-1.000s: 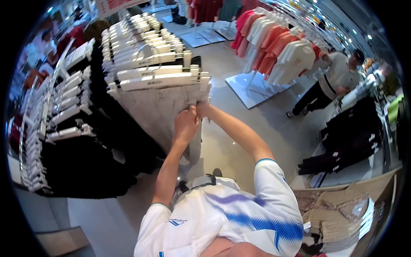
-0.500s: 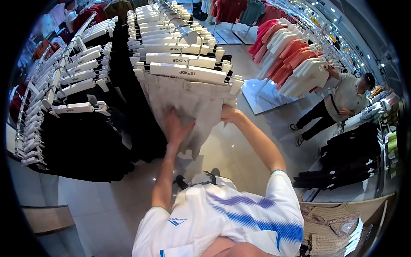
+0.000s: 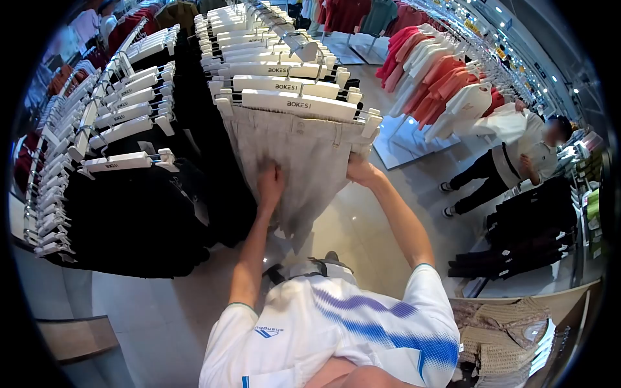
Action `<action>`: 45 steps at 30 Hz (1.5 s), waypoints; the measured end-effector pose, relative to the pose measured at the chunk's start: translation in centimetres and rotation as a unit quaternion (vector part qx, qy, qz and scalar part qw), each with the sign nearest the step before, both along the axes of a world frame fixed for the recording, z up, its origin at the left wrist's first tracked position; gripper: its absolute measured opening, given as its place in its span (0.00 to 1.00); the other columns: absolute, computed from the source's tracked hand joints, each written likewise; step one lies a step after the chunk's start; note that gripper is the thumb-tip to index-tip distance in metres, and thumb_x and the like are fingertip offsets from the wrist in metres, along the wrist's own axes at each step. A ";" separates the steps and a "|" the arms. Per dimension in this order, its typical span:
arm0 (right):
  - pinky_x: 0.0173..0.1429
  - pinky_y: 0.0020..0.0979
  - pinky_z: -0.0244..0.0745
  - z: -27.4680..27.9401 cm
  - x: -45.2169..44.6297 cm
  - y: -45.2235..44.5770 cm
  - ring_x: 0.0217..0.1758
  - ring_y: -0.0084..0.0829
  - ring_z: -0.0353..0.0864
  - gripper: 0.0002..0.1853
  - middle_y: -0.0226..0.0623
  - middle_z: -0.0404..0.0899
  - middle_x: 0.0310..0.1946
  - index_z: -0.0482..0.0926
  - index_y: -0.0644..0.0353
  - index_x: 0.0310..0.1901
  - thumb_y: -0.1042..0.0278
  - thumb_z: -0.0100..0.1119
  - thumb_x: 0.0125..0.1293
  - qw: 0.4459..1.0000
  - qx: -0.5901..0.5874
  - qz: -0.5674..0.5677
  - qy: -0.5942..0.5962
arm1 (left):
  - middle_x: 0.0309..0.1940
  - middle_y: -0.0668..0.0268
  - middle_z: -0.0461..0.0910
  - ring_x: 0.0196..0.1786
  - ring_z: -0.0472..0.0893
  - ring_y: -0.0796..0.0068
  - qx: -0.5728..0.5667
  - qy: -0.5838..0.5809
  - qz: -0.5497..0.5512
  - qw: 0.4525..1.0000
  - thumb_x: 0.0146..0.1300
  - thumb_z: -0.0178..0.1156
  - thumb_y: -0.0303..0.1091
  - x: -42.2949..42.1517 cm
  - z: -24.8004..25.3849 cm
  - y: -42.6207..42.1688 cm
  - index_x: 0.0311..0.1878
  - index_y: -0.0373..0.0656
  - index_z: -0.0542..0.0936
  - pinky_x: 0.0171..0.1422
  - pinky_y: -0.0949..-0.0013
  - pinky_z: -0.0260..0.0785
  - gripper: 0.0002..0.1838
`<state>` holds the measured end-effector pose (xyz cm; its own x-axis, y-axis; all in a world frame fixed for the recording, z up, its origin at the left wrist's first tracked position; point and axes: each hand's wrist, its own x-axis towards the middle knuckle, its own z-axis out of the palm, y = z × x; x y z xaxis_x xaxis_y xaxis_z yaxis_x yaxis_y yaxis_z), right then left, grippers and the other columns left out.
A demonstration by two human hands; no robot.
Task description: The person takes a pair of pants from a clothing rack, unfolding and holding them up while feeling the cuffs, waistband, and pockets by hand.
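Head view: on the left, a rack of black garments (image 3: 123,220) on white clip hangers (image 3: 126,160) crowds the space beside the grey trousers (image 3: 310,145), with more dark clothes (image 3: 223,168) between them. A metal rail (image 3: 281,26) runs from the far side toward the trousers, and a row of white hangers marked BOKESI (image 3: 281,84) hangs close behind the foremost one. To the far right, pink, coral and white tops (image 3: 433,84) hang above a white base (image 3: 414,145). A person in a white top and dark trousers (image 3: 517,152) stands on the right, well apart from the two hands.

The grey trousers hang at the front of the middle row, their waist clipped to the foremost hanger (image 3: 301,105). The left hand (image 3: 272,184) is against their front, its fingers curled narrow; whether they pinch cloth, I cannot tell. The right hand (image 3: 362,171) touches their right side, below the waistband, with its fingertips hidden by the cloth, so I cannot tell how closed it is.

At the near right, a wooden-edged display (image 3: 576,296) holds beige knitted garments (image 3: 504,336). Beyond it on the right, dark clothes (image 3: 527,258) lie in overlapping layers
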<state>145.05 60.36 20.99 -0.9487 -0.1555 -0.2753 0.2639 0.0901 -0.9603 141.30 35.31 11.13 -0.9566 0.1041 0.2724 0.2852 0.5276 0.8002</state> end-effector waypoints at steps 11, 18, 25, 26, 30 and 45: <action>0.48 0.27 0.73 1.8 1.7 1.1 0.46 0.24 0.77 0.16 0.33 0.81 0.41 0.79 0.67 0.48 0.79 0.57 0.57 0.983 0.110 0.022 0.145 | 0.46 0.47 0.73 0.52 0.73 0.47 0.009 0.072 0.182 0.981 0.50 0.71 0.41 -2.1 -9.1 -5.8 0.53 0.32 0.69 0.54 0.54 0.67 0.32; 0.37 0.25 0.67 2.5 2.9 1.2 0.33 0.18 0.72 0.10 0.28 0.78 0.30 0.80 0.67 0.41 0.74 0.52 0.61 0.970 0.136 -0.027 0.202 | 0.52 0.51 0.77 0.55 0.77 0.56 0.198 -0.129 0.030 0.971 0.56 0.65 0.36 -2.1 -7.7 -5.5 0.52 0.34 0.73 0.56 0.59 0.67 0.23; 0.27 0.25 0.62 1.0 2.2 2.0 0.21 0.16 0.65 0.09 0.24 0.70 0.15 0.77 0.67 0.27 0.71 0.54 0.62 0.929 0.226 -0.163 0.242 | 0.43 0.53 0.80 0.45 0.79 0.58 0.155 0.032 -0.003 0.987 0.56 0.66 0.32 -2.2 -10.4 -6.6 0.42 0.32 0.79 0.49 0.63 0.69 0.14; 0.28 0.23 0.61 0.9 2.0 2.3 0.23 0.15 0.64 0.11 0.22 0.68 0.17 0.76 0.65 0.27 0.68 0.55 0.64 0.932 0.224 -0.175 0.226 | 0.43 0.53 0.80 0.45 0.79 0.58 0.154 0.030 -0.004 0.988 0.56 0.66 0.32 -2.1 -10.7 -6.7 0.42 0.32 0.79 0.49 0.63 0.69 0.14; 0.32 0.21 0.63 0.2 0.9 3.1 0.26 0.13 0.65 0.17 0.19 0.68 0.21 0.77 0.62 0.29 0.56 0.56 0.69 0.930 0.199 -0.215 0.220 | 0.43 0.57 0.77 0.43 0.77 0.65 0.255 -0.099 -0.016 0.962 0.53 0.70 0.34 -0.4 -9.5 -7.6 0.45 0.31 0.77 0.49 0.63 0.69 0.20; 0.53 0.24 0.70 -7.4 7.6 -1.7 0.47 0.21 0.75 0.09 0.32 0.77 0.42 0.74 0.65 0.45 0.68 0.52 0.70 0.918 0.097 -0.290 0.251 | 0.39 0.52 0.83 0.45 0.83 0.59 0.014 -0.229 -0.137 0.964 0.59 0.61 0.41 5.7 -23.3 -9.9 0.48 0.32 0.78 0.47 0.61 0.72 0.21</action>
